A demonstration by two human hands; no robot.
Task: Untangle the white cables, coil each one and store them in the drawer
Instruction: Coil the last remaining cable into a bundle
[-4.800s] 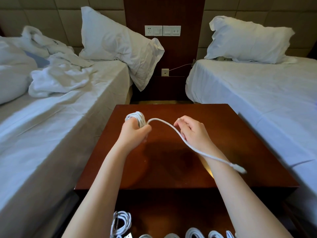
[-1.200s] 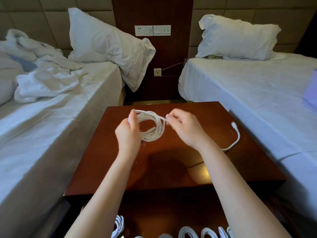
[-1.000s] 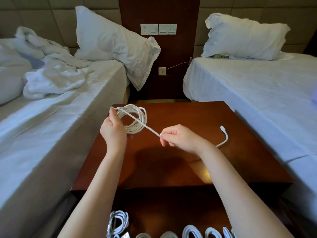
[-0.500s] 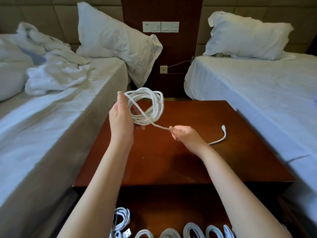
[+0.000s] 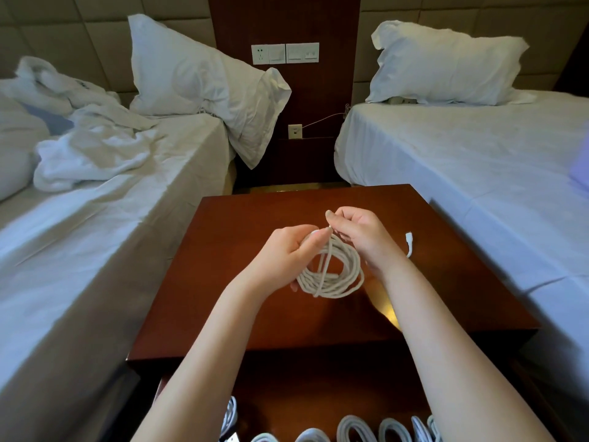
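Note:
A coil of white cable (image 5: 333, 275) hangs above the dark wooden nightstand (image 5: 242, 307). My left hand (image 5: 283, 253) grips the coil's left side, thumb over the top strands. My right hand (image 5: 360, 234) pinches the cable's loose strand at the top of the coil, right beside my left thumb. The cable's free end with its white plug (image 5: 409, 239) sticks out to the right of my right wrist. Below the nightstand top, the open drawer (image 5: 318, 406) holds several coiled white cables (image 5: 353, 429) in a row.
A bed with rumpled white bedding (image 5: 89, 148) and a pillow (image 5: 197, 81) flanks the nightstand on the left. A made bed (image 5: 478, 161) with a pillow stands on the right. Wall sockets and switches (image 5: 284, 53) sit on the wooden panel behind.
My left hand has lowered the coil from in front of the nightstand's far edge down over its middle. My right hand has moved up to the coil's top, wrapping the loose strand across it.

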